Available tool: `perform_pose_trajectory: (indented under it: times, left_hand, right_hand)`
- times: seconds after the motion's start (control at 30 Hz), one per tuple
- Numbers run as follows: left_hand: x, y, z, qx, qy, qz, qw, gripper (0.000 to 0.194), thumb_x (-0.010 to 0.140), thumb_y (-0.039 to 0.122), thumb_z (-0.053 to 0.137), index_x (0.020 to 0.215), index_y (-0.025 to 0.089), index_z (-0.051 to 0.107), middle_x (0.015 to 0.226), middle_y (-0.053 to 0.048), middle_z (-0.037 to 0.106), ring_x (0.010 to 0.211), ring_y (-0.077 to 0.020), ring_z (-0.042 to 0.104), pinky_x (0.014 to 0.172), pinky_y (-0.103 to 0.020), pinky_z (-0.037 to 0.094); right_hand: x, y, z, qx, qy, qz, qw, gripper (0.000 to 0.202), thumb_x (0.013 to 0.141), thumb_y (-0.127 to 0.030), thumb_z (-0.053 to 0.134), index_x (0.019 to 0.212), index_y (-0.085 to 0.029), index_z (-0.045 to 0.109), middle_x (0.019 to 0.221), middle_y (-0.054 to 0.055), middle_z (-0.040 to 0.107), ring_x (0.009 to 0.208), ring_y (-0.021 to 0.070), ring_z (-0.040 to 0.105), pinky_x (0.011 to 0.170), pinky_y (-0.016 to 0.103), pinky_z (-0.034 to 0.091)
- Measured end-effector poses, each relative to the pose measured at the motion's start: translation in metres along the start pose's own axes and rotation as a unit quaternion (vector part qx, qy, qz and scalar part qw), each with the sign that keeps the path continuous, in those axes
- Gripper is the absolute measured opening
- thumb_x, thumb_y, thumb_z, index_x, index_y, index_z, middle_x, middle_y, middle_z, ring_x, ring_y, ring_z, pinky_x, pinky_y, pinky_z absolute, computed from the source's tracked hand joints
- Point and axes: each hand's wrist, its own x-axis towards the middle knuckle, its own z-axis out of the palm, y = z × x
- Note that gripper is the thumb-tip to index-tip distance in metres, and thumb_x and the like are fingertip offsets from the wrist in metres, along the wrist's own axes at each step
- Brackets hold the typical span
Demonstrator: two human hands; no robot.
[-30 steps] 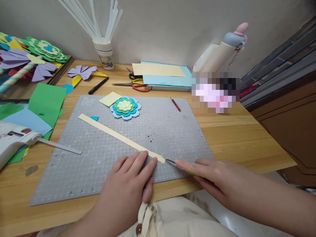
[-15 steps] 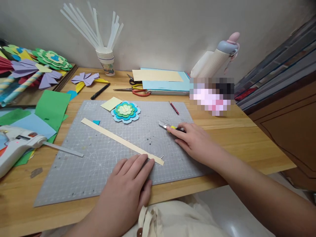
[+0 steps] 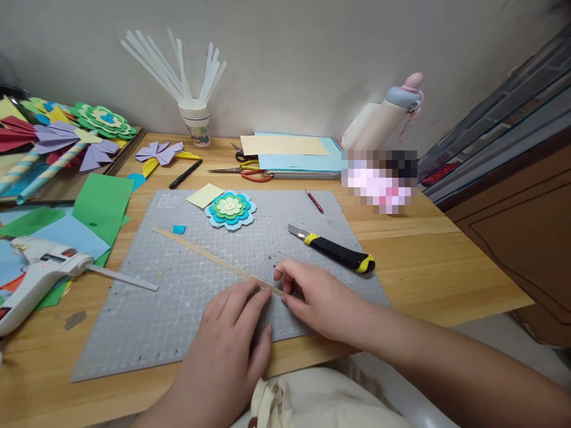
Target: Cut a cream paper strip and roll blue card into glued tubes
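A long cream paper strip [image 3: 203,252] runs slantwise over the grey cutting mat [image 3: 147,333], looking tipped partly on its edge. My left hand [image 3: 232,333] lies with stretched fingers, the tips touching the strip near its right end; its thumb is apart. Thumb and forefinger of my right hand [image 3: 321,297] close on that right end, and the fingers cover the tip. Beyond my right hand a black and yellow utility knife [image 3: 341,252] rests on the mat, blade out. A layered blue and green paper flower [image 3: 231,209] sits farther back.
At left lie a white glue gun [image 3: 49,270], green paper [image 3: 100,205] and paper flowers [image 3: 104,119]. Behind the mat are scissors [image 3: 254,173], a paper stack [image 3: 294,161], a pen [image 3: 185,174] and a cup [image 3: 197,126] holding white sticks. A red pencil [image 3: 314,202] is on the mat.
My right hand has let go of the utility knife, leaving it on the mat, and has come left to the strip's end. The strip has tipped and looks narrower.
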Motion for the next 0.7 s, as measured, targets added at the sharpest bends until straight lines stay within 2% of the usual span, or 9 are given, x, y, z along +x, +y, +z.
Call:
perform_pose_trajectory:
  times: [0.07,0.13,0.2,0.23,0.3,0.4,0.57,0.7]
  left_hand:
    - [-0.002,-0.001,-0.001,-0.049,0.030,-0.028,0.998,0.039,0.085,0.021,0.052,0.123,0.022,0.047,0.123,-0.010,0.053,0.113,-0.0253,0.049,0.093,-0.043,0.043]
    - [-0.004,-0.002,-0.004,-0.123,0.081,-0.088,0.985,0.025,0.085,0.023,0.053,0.110,0.022,0.050,0.107,-0.007,0.056,0.098,-0.0208,0.054,0.081,-0.035,0.047]
    - [-0.005,-0.003,-0.007,-0.211,0.117,-0.152,0.958,0.006,0.087,0.026,0.052,0.090,0.022,0.050,0.085,-0.002,0.054,0.074,-0.0149,0.053,0.063,-0.026,0.046]
    - [-0.006,-0.004,-0.008,-0.257,0.113,-0.173,0.944,0.008,0.088,0.028,0.051,0.084,0.022,0.048,0.077,0.001,0.051,0.066,-0.0132,0.049,0.056,-0.025,0.042]
    - [-0.005,-0.005,-0.010,-0.338,0.069,-0.179,0.921,0.016,0.091,0.032,0.047,0.080,0.021,0.049,0.073,0.001,0.050,0.064,-0.0126,0.049,0.056,-0.024,0.041]
    - [-0.002,-0.004,-0.012,-0.402,0.004,-0.166,0.900,0.022,0.092,0.036,0.044,0.080,0.021,0.055,0.075,0.000,0.055,0.070,-0.0140,0.052,0.064,-0.026,0.042]
    - [-0.004,-0.003,-0.013,-0.448,-0.015,-0.199,0.871,0.025,0.093,0.038,0.044,0.083,0.020,0.058,0.073,0.001,0.056,0.070,-0.0146,0.053,0.065,-0.027,0.042]
    - [-0.006,-0.003,-0.014,-0.462,-0.017,-0.196,0.865,0.024,0.093,0.037,0.045,0.086,0.021,0.060,0.074,0.001,0.057,0.069,-0.0135,0.052,0.065,-0.025,0.041]
  right_hand:
    - [-0.001,-0.001,0.001,0.082,-0.009,0.008,0.997,0.025,0.078,-0.005,0.052,0.096,-0.023,0.051,0.077,-0.004,0.056,0.069,0.0119,0.049,0.062,0.025,0.036]
    - [-0.003,-0.005,0.004,0.228,-0.028,0.027,0.973,0.020,0.078,-0.008,0.055,0.092,-0.021,0.050,0.076,-0.004,0.053,0.063,0.0097,0.045,0.059,0.024,0.035]
    - [-0.005,-0.012,0.008,0.386,-0.046,0.053,0.920,0.018,0.076,-0.015,0.062,0.089,-0.020,0.049,0.076,-0.005,0.050,0.062,0.0083,0.043,0.058,0.023,0.035]
    - [-0.005,-0.015,0.011,0.447,-0.052,0.064,0.891,0.022,0.074,-0.018,0.067,0.087,-0.019,0.049,0.075,-0.005,0.050,0.063,0.0080,0.043,0.059,0.023,0.036]
    - [-0.006,-0.021,0.017,0.523,-0.060,0.074,0.847,0.031,0.069,-0.023,0.076,0.084,-0.019,0.050,0.075,-0.005,0.051,0.065,0.0077,0.045,0.062,0.023,0.037]
    - [-0.005,-0.027,0.026,0.568,-0.066,0.079,0.816,0.038,0.061,-0.026,0.083,0.082,-0.019,0.051,0.073,-0.006,0.052,0.066,0.0076,0.047,0.063,0.022,0.038]
    - [-0.005,-0.025,0.032,0.608,-0.092,0.094,0.783,0.037,0.062,-0.024,0.084,0.082,-0.017,0.053,0.075,-0.004,0.055,0.070,0.0082,0.051,0.068,0.022,0.040]
    - [-0.005,-0.020,0.031,0.654,-0.131,0.104,0.738,0.032,0.066,-0.021,0.081,0.084,-0.017,0.054,0.073,-0.004,0.055,0.061,0.0056,0.048,0.056,0.018,0.035]
